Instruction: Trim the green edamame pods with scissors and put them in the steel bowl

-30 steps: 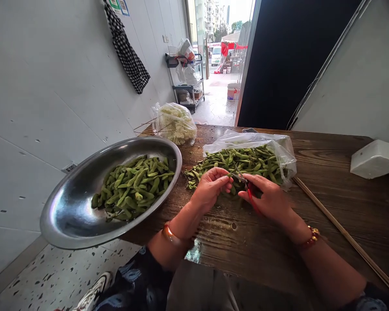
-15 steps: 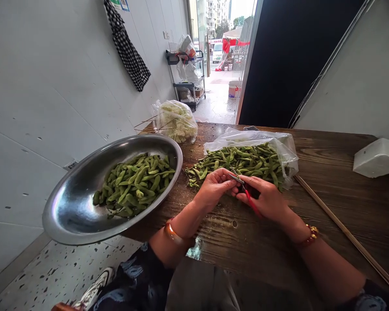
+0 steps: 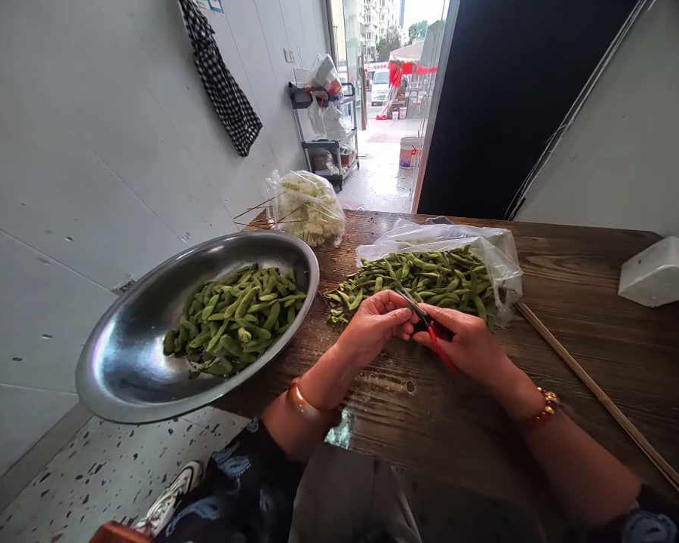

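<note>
My right hand (image 3: 468, 339) is closed on red-handled scissors (image 3: 442, 350), whose metal blades point up and left. Close beside the blades, my left hand (image 3: 378, 326) is pinched shut; what its fingertips hold, if anything, is hidden. Just beyond both hands lies a heap of green edamame pods (image 3: 430, 273), spilling from a clear plastic bag (image 3: 501, 253) on the wooden table. To the left, a wide steel basin (image 3: 130, 369) holds another pile of edamame pods (image 3: 241, 313).
A bagged cauliflower (image 3: 308, 211) sits at the table's far left edge, with thin sticks next to it. Long wooden sticks (image 3: 588, 385) lie on the right, below a white box (image 3: 662, 271). A wheeled cart (image 3: 325, 139) stands by the doorway.
The scissor blades have tilted to point more upward beside my left fingertips. Both hands stay in nearly the same place, and the view has shifted slightly.
</note>
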The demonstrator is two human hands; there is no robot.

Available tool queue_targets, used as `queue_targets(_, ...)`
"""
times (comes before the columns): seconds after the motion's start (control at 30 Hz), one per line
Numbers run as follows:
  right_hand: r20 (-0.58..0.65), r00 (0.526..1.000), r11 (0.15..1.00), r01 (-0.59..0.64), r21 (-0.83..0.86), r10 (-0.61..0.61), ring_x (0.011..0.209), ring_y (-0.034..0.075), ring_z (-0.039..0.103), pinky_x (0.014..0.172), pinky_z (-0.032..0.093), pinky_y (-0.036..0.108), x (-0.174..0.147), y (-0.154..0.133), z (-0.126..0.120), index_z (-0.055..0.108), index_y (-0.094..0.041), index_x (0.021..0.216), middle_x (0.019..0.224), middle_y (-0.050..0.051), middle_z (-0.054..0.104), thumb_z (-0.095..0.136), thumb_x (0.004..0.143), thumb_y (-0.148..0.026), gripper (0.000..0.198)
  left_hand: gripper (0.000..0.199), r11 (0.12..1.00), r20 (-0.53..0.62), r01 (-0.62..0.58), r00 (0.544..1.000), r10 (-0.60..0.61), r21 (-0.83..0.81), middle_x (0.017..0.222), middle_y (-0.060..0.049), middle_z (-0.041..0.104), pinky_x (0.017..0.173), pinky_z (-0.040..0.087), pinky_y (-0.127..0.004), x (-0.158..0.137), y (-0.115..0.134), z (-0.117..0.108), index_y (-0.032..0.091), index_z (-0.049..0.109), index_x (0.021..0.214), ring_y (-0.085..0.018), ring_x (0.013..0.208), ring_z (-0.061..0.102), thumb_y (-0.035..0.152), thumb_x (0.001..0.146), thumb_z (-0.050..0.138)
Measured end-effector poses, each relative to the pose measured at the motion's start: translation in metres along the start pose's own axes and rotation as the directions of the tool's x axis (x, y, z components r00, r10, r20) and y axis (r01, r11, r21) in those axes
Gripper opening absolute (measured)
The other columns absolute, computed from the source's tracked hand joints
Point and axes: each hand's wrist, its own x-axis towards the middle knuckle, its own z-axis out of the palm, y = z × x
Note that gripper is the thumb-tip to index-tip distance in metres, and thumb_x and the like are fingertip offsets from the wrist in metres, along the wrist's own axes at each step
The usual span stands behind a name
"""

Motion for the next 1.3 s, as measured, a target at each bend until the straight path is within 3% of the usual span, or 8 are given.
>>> queue_targets(0.27,-0.169,0.971,0.982,-0.179,-0.057,0.167,0.064,0.017,0.061,0.063,0.05,0.029,0.004,0.003,-0.016,0.065,-0.019,0.121,0.081,0.004,0.071,0.063,0.082,-0.05,0.049,0.022,0.992,-0.118,-0.056,0.992,0.043,-0.109,0.077,-0.001,0.062,0.053,0.045,-0.019,0.006,0.012,-0.013,0.015,0.057,0.083,-0.009,0.063,0.058,0.023,0.068,0.071)
queue_targets(0.4,-0.191,0.958,0.974,-0.223,-0.031,0.213,0.055,0.013,0.053,0.056,0.045,0.026,0.005,0.004,-0.019,0.066,-0.018,0.12,0.066,0.0,0.064,0.061,0.082,-0.051,0.05,0.019,0.954,-0.166,-0.086,0.976,0.138,0.286,0.059,0.003,0.049,0.046,0.031,-0.02,0.008,0.009,-0.014,0.014,0.062,0.073,-0.006,0.049,0.039,0.033,0.074,0.068)
queue_targets(0.53,-0.18,0.964,0.979,-0.203,-0.019,0.197,0.058,0.014,0.054,0.058,0.046,0.026,0.005,0.007,-0.018,0.066,-0.017,0.12,0.07,0.001,0.065,0.062,0.082,-0.05,0.05,0.013,0.43,0.013,-0.169,0.94,0.342,0.887,0.065,0.0,0.054,0.064,0.04,-0.026,0.008,-0.002,-0.014,0.019,0.073,0.085,-0.013,0.062,0.049,0.021,0.074,0.066)
queue_targets(0.63,-0.187,0.964,0.98,-0.198,-0.022,0.191,0.061,0.014,0.056,0.06,0.046,0.026,0.005,0.008,-0.016,0.066,-0.016,0.12,0.074,0.002,0.067,0.063,0.082,-0.049,0.05,0.031,0.033,0.144,-0.16,0.948,0.284,0.987,0.086,-0.003,0.061,0.073,0.044,-0.029,0.005,-0.008,-0.015,0.025,0.07,0.104,-0.018,0.079,0.057,0.017,0.077,0.061)
queue_targets(0.73,-0.189,0.963,0.98,-0.197,-0.019,0.19,0.061,0.014,0.056,0.061,0.046,0.026,0.006,0.006,-0.016,0.066,-0.015,0.119,0.073,0.002,0.066,0.063,0.082,-0.049,0.051,0.023,-0.156,0.182,-0.147,0.952,0.245,0.977,0.093,-0.005,0.061,0.075,0.045,-0.03,0.003,-0.008,-0.015,0.024,0.069,0.102,-0.02,0.085,0.059,0.021,0.083,0.055)
queue_targets(1.1,-0.183,0.955,0.972,-0.235,0.006,0.233,0.059,0.013,0.054,0.058,0.044,0.025,0.006,0.006,-0.017,0.066,-0.018,0.12,0.069,0.0,0.064,0.062,0.082,-0.05,0.05,0.012,-0.119,0.218,-0.19,0.93,0.295,0.974,0.093,-0.006,0.055,0.077,0.044,-0.032,0.008,-0.009,-0.022,0.019,0.062,0.089,-0.021,0.087,0.056,0.014,0.078,0.059)
queue_targets(1.2,-0.183,0.956,0.972,-0.233,0.005,0.23,0.057,0.013,0.054,0.057,0.044,0.025,0.006,0.007,-0.017,0.067,-0.018,0.119,0.067,0.0,0.064,0.062,0.082,-0.051,0.05,0.008,0.034,0.179,-0.211,0.898,0.402,0.977,0.086,-0.004,0.054,0.075,0.043,-0.03,0.009,-0.006,-0.021,0.018,0.061,0.082,-0.018,0.083,0.053,0.012,0.078,0.059)
queue_targets(1.3,-0.185,0.958,0.974,-0.225,-0.006,0.22,0.056,0.013,0.054,0.055,0.044,0.025,0.006,0.006,-0.017,0.067,-0.018,0.118,0.065,0.0,0.063,0.061,0.082,-0.051,0.05,0.004,0.323,0.047,-0.241,0.859,0.51,0.915,0.079,-0.002,0.053,0.071,0.041,-0.027,0.01,0.0,-0.02,0.017,0.06,0.077,-0.015,0.078,0.051,0.015,0.077,0.063)
